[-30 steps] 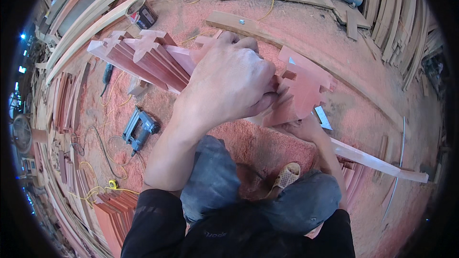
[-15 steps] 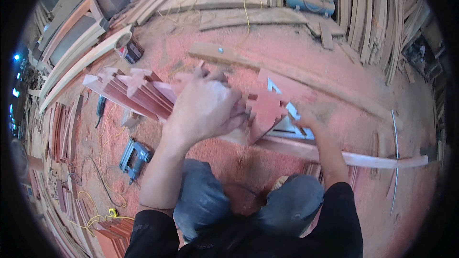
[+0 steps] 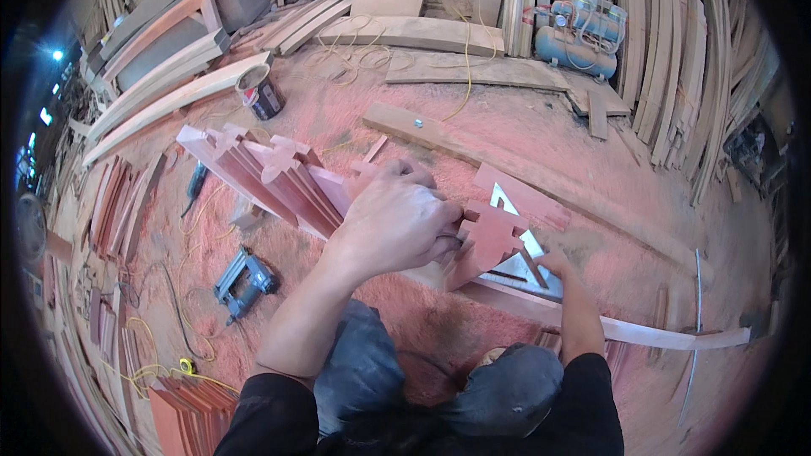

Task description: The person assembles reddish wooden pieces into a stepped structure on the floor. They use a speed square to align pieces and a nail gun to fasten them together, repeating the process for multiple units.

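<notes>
A reddish wooden piece with a notched, cross-like end [image 3: 492, 236] stands between my hands. My left hand [image 3: 393, 221] reaches over from the left, its fingers curled and closed against the notched piece's left side. A silver triangular square [image 3: 522, 274] lies against that piece, partly covered by it. My right hand [image 3: 553, 265] is at the square's right edge with the fingers bent onto it; some of them are hidden. A long pale-pink wooden strip [image 3: 625, 332] runs out to the right beneath. Left of my left hand, several notched reddish pieces [image 3: 274, 171] stand side by side.
A blue nail gun [image 3: 243, 284] lies on the sawdust-covered floor at left, near a yellow tape measure [image 3: 187, 366]. A bucket [image 3: 260, 91] stands farther back. A long plank [image 3: 439, 135] crosses beyond my hands. A blue air compressor [image 3: 578, 38] sits at the back right.
The whole view has shifted, so the scene sits lower and mostly farther right. Both hands stay at the notched piece and the square, with little visible change in their hold.
</notes>
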Demonstrator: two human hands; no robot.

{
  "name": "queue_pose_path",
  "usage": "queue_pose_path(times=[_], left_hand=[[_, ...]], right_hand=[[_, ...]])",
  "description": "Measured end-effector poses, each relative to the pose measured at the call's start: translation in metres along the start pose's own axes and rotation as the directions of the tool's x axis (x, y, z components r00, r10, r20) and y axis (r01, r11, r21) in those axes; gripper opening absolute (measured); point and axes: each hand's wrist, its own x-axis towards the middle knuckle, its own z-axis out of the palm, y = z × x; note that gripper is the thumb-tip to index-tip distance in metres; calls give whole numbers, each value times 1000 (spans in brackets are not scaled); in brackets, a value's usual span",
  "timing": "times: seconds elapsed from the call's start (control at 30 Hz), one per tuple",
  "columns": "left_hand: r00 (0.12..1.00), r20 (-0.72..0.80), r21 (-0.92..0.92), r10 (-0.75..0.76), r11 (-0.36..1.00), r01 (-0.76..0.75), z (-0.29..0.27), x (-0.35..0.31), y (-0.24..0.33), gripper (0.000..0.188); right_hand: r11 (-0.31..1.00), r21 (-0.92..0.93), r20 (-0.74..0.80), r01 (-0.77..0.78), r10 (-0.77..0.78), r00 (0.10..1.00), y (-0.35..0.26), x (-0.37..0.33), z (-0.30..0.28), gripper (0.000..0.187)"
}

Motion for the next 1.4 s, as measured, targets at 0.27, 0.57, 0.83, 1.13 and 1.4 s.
queue_pose_path(times=[0.27,0.57,0.83,1.13,1.4], left_hand=[[1000,17,35,-8,999,7,5,-2,-3,28],[1000,0,-15,-20,1000,20,2,-2,-1,30],[999,7,-8,-46,999,46,0,-2,0,34],[1000,-14,-9,-22,1000,22,2,0,-3,29],[1000,13,16,-16,1000,16,-3,2,1,29]], right_hand=[[969,-175,-338,175,-227,913,-76,-105,-105,48],[953,97,-271,286,-252,929,-48,-217,-71,22],[867,324,-264,377,-300,917,-55,-219,-62,13],[909,323,-383,263,-129,915,-26,-218,-53,25],[984,35,-455,177,-142,879,-22,-146,-142,47]])
